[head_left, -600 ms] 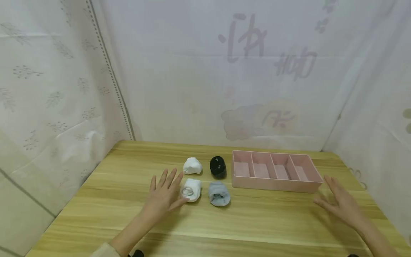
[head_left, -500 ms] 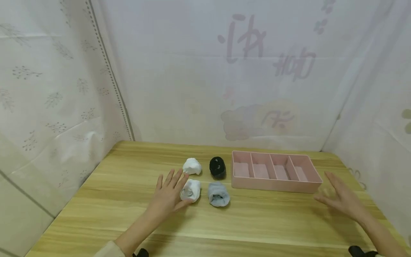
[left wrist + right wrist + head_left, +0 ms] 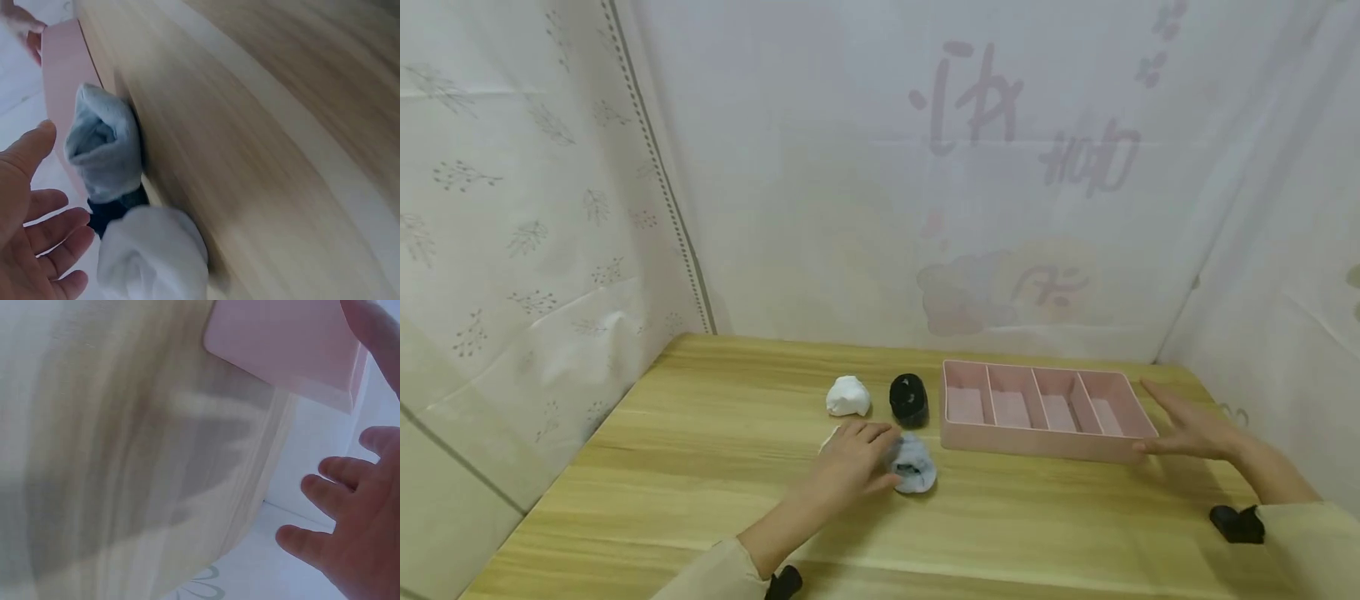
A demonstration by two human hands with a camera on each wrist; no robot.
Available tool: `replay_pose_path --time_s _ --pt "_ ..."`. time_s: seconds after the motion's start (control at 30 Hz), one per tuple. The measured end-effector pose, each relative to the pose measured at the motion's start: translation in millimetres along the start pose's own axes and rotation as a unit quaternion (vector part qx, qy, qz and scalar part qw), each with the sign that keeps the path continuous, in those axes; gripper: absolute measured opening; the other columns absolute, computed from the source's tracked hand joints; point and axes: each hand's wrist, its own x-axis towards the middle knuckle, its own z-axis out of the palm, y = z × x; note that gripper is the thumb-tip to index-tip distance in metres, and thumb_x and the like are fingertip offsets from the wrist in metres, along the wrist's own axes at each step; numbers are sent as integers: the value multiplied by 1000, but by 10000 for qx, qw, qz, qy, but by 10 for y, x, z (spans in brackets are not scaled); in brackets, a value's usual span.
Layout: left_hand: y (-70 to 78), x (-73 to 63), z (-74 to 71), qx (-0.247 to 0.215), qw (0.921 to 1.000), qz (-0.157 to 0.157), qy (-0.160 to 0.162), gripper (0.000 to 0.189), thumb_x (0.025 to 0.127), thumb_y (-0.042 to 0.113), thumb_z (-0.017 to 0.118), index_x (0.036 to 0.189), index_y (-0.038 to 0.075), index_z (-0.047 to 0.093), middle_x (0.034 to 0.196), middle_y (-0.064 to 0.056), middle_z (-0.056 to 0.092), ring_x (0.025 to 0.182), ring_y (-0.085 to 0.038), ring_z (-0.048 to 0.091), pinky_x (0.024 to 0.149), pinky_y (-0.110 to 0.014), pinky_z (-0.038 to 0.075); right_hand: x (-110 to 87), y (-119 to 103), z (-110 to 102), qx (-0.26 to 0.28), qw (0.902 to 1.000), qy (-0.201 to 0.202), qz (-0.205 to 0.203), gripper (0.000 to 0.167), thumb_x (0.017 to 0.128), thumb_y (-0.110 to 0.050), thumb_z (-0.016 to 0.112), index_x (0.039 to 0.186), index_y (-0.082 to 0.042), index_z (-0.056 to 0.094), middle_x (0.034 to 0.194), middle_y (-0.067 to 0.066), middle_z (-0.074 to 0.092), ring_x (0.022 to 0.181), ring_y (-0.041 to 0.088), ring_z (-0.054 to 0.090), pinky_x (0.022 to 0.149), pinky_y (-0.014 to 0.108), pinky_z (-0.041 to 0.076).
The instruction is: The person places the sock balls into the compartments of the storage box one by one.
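Note:
My left hand (image 3: 850, 465) hovers over the near white rolled sock (image 3: 153, 253), covering most of it in the head view. Its fingertips reach the side of a grey rolled sock (image 3: 917, 468); in the left wrist view the fingers are loosely bent beside both socks and grip neither. Behind them sit another white rolled sock (image 3: 847, 397) and a black one (image 3: 908, 402). At the right end of a pink divided box (image 3: 1037, 442), my right hand (image 3: 1197, 430) has its fingers spread, with the thumb right at the near corner.
The box has several compartments in a row, with no socks inside. Everything stands on a wood-grain table (image 3: 700, 433). Printed white cloth (image 3: 805, 208) hangs behind the table and along both sides.
My left hand has moved right, from beside the near white sock to over it and up to the grey one. My right hand has come closer to the box's right end.

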Motion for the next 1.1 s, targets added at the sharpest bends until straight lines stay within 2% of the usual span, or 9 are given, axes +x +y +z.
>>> replay_pose_path --time_s 0.3,0.47,0.6,0.73,0.87,1.1 --pt "122 145 59 -91 9978 -268 -598 56 77 42 73 120 8 62 115 -5 65 103 -21 60 90 -37 46 199 4 -89 177 9947 -1001 182 107 78 -20 73 138 21 -5 135 53 6 119 72 12 86 77 25" --pt "130 173 97 -203 9968 -372 -680 51 77 37 74 118 9 63 113 -4 65 100 -20 61 89 -37 47 296 -24 -135 347 9876 -1480 387 112 79 -23 73 138 20 -12 137 52 1 121 70 10 89 73 29" --pt "117 214 117 -287 9971 -316 -626 44 75 30 77 113 10 65 106 -3 66 94 -18 62 86 -35 47 365 -19 -152 397 9810 -1809 581 115 81 -26 73 137 18 -17 135 53 3 121 69 17 90 63 39" --pt "115 258 118 -313 9973 -276 -603 38 73 27 79 105 11 67 98 -1 66 87 -16 62 78 -32 48 375 -7 -162 356 9794 -1893 605 115 81 -25 73 136 20 -18 133 54 9 119 67 26 89 55 44" --pt "116 282 129 -286 9977 -258 -551 32 72 26 80 98 12 69 91 1 64 83 -13 61 73 -29 49 360 -3 -156 371 9796 -1859 660 116 81 -26 73 137 18 -18 132 55 10 119 66 27 89 55 44" --pt "97 291 166 -280 9992 -107 -283 22 73 19 80 89 10 69 82 2 62 75 -11 59 66 -25 47 352 27 -127 418 9830 -1686 589 113 80 -25 73 139 17 -13 134 53 10 119 65 29 88 57 44"
